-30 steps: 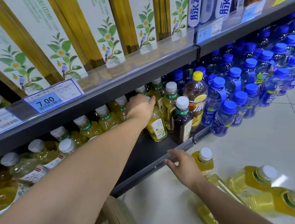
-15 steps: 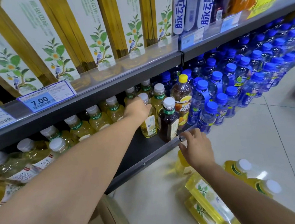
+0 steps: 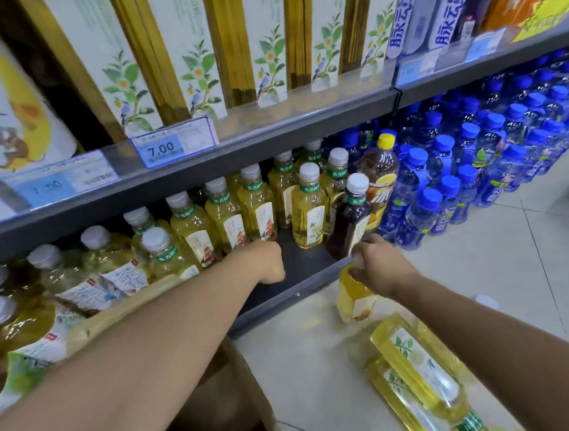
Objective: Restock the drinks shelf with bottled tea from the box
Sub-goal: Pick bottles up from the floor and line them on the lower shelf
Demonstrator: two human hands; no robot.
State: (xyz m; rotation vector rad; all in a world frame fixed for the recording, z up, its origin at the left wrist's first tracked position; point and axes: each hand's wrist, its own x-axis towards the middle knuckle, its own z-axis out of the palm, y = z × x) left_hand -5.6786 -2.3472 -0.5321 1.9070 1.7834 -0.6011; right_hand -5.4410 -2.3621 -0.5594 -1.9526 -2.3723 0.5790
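Note:
My right hand [image 3: 378,263] grips the top of a yellow tea bottle [image 3: 354,300] standing on the floor just below the shelf lip; the cap is hidden under my fingers. My left hand [image 3: 268,259] is a closed fist resting on the dark bottom shelf [image 3: 301,265], in a gap in front of a row of yellow tea bottles [image 3: 258,205]. One yellow tea bottle [image 3: 308,211] and a dark tea bottle [image 3: 350,218] stand to the right of the gap. Two more yellow bottles [image 3: 419,372] lie on the floor under my right forearm.
A brown cardboard box [image 3: 238,412] sits on the floor under my left arm. Blue-capped water bottles [image 3: 461,169] fill the shelf to the right, beside an amber bottle with a yellow cap [image 3: 381,179]. Tall cartons [image 3: 193,51] stand on the shelf above, with price tags [image 3: 173,142].
My left hand has drawn back from the tea bottles to the shelf front and closed into a fist. My right hand has dropped from the shelf lip onto the standing bottle's top.

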